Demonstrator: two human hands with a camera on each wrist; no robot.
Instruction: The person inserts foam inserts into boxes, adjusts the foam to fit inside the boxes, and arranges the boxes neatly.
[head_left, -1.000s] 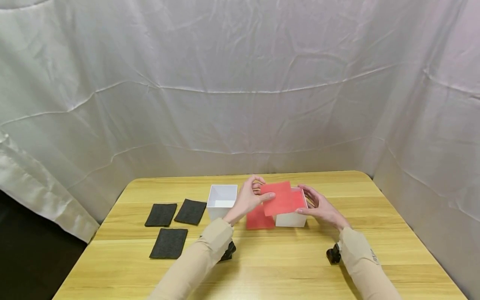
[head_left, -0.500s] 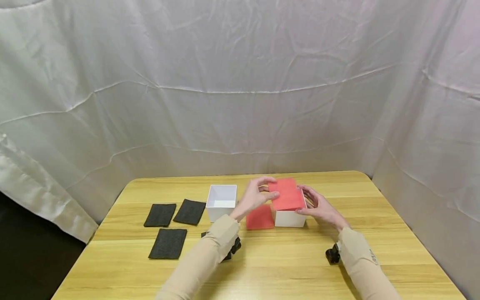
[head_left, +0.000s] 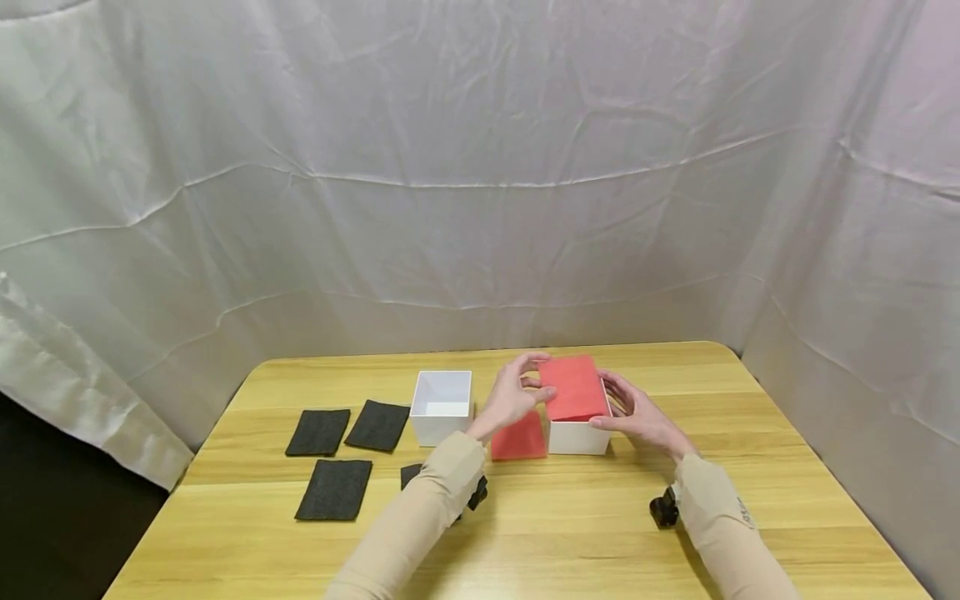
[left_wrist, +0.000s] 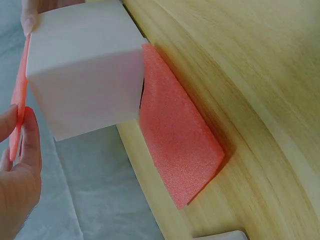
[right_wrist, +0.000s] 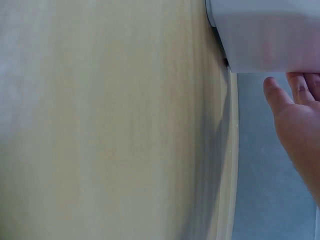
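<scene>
My left hand (head_left: 512, 397) pinches a red foam sheet (head_left: 572, 387) between thumb and fingers at its left edge. The sheet lies over the open top of the right white box (head_left: 579, 438), nearly covering it. In the left wrist view the held sheet appears edge-on along the box's mouth. From the right side, my right hand (head_left: 641, 417) grips that box, thumb at the front corner and fingers round the far side. On the table, left of the box, lies another red sheet (head_left: 521, 439), partly behind my left wrist.
A second white box (head_left: 442, 425) stands open just left of my left hand. Three black felt-like squares (head_left: 333, 490) lie flat at the left. Another black piece (head_left: 410, 473) is partly hidden under my left sleeve. A grey-white curtain (head_left: 480, 242) hangs behind the wooden table.
My left hand has moved right, bringing the red sheet from partly overlapping the box to lying across its top. The right hand keeps its place on the box.
</scene>
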